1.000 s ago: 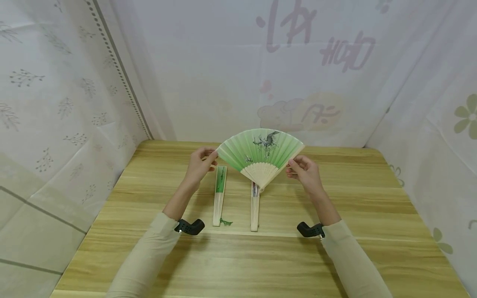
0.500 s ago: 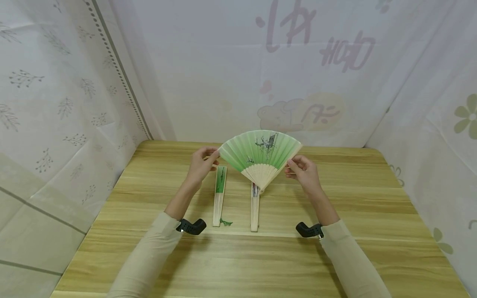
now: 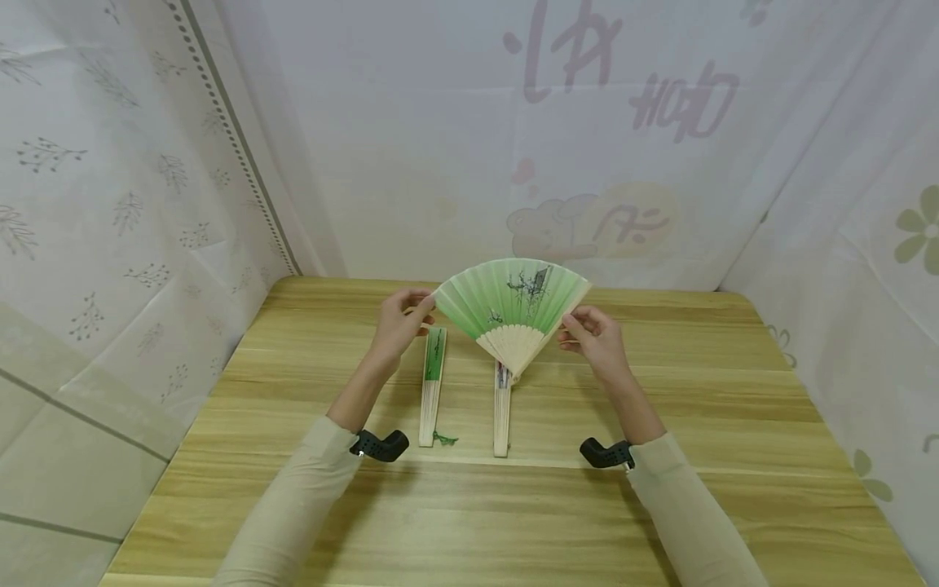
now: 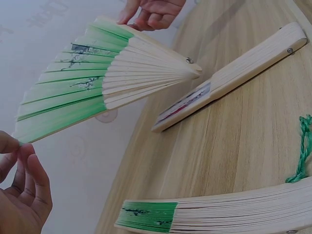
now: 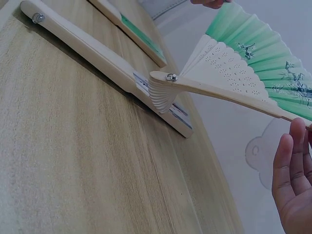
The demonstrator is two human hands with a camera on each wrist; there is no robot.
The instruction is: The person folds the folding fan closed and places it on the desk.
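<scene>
A spread green folding fan (image 3: 513,302) with a dark branch print and pale ribs is held up over the table by both hands. My left hand (image 3: 398,326) pinches its left outer edge near the top corner. On the other side my right hand (image 3: 600,342) pinches the right guard stick. Below, a folded fan with a green leaf (image 3: 433,383) and a green tassel lies on the left. Another folded fan (image 3: 502,416), with a white and red print, lies under the spread one, which hides its far end in the head view. The right wrist view shows the rivet (image 5: 171,77).
The wooden table (image 3: 469,522) reaches back to a white printed curtain (image 3: 411,163). More curtains hang on the left and right. A dark wrist camera (image 3: 381,446) sits at the left sleeve, another (image 3: 605,452) at the right.
Both hands have drawn slightly towards each other, so the spread fan has narrowed a little. Its top edge also sits slightly lower. The folded fans have not moved.
</scene>
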